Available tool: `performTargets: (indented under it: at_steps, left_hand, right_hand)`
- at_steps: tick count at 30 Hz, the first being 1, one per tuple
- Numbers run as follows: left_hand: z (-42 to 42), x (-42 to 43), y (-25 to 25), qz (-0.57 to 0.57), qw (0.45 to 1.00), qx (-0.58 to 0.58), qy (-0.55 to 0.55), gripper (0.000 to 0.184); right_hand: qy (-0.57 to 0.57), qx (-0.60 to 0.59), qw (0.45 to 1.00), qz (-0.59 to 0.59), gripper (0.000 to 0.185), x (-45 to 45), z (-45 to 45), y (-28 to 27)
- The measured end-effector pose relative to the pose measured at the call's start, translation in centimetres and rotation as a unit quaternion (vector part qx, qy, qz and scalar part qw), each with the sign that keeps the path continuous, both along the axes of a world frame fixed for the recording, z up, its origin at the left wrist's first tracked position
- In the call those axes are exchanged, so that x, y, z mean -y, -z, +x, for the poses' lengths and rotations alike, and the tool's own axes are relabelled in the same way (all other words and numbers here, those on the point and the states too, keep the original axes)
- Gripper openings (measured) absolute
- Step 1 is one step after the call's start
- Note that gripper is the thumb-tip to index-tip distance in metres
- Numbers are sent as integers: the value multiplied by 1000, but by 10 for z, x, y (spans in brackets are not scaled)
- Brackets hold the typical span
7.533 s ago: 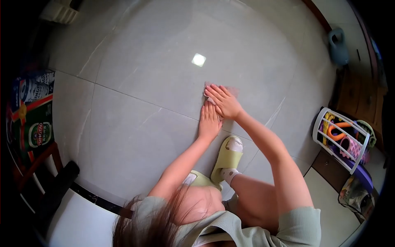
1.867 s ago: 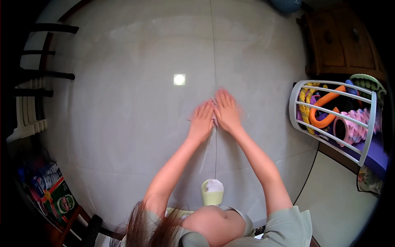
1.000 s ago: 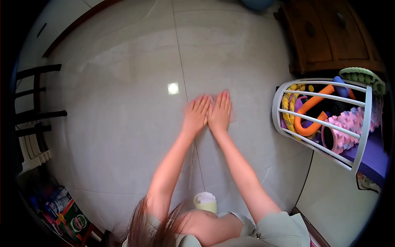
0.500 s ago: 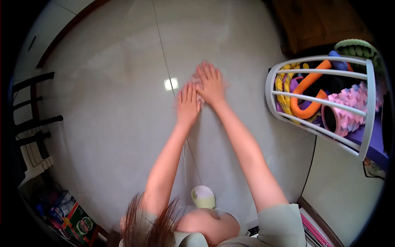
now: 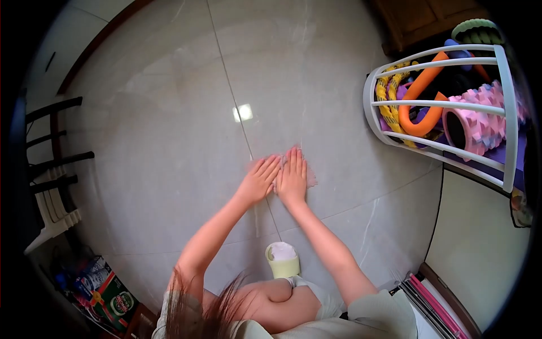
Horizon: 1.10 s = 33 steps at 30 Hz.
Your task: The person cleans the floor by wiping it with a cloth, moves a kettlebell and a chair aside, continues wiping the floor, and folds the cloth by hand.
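Observation:
A pale pink cloth (image 5: 311,177) lies on the grey tiled floor (image 5: 169,169), mostly covered by my hands. My right hand (image 5: 292,178) presses flat on it, fingers straight and held close together. Just to its left, my left hand (image 5: 259,179) is also flat with its fingers stretched out, angled inward and touching the cloth's left side. The two hands nearly meet at the thumbs. Closer to my body, a light green slipper (image 5: 283,266) is on my foot, near a seam between the tiles.
To the right stands a white slatted basket (image 5: 370,107) holding a pink foam roller (image 5: 480,121), an orange curved tube (image 5: 420,96) and yellow rope. Dark chair-like bars (image 5: 62,164) are at left. A green box (image 5: 118,302) sits lower left, a wooden cabinet (image 5: 435,22) upper right.
Both hands have slid back toward my body, bringing the cloth with them, and my elbows have bent outward. The view has shifted slightly.

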<state>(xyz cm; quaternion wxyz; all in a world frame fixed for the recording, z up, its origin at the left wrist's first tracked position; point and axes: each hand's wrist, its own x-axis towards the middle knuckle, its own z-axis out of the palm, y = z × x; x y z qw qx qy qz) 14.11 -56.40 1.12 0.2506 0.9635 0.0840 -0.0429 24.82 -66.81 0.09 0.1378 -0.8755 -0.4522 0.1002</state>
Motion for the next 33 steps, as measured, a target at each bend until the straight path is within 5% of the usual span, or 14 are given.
performTargets:
  at_steps: [5, 8, 11, 15, 21, 28, 33]
  left_hand:
    - [17, -6, 6, 6, 987, -56, -150, 61]
    - [59, -41, 23, 44, 970, 12, -238, 62]
    - [106, -76, 35, 30, 944, 21, -329, 61]
    - [151, -101, 27, -13, 948, 18, -319, 60]
    - [155, -82, 15, 76, 995, 14, -65, 60]
    - [73, 14, -4, 42, 999, 29, 14, 58]
    - [98, -9, 13, 58, 998, 9, -34, 63]
  right_hand:
    - [-126, -35, 989, 64, 54, -45, 44, -2]
    - [-190, 17, 977, 93, 56, -109, 93, 7]
    - [-159, 38, 977, 137, 62, -161, 138, 13]
    - [-62, 50, 985, 151, 67, -179, 171, 13]
    - [120, 61, 989, 58, 59, -96, 133, 14]
    - [101, -13, 994, -45, 58, 21, 42, -7]
    - [-39, 24, 999, 13, 60, -9, 105, 2]
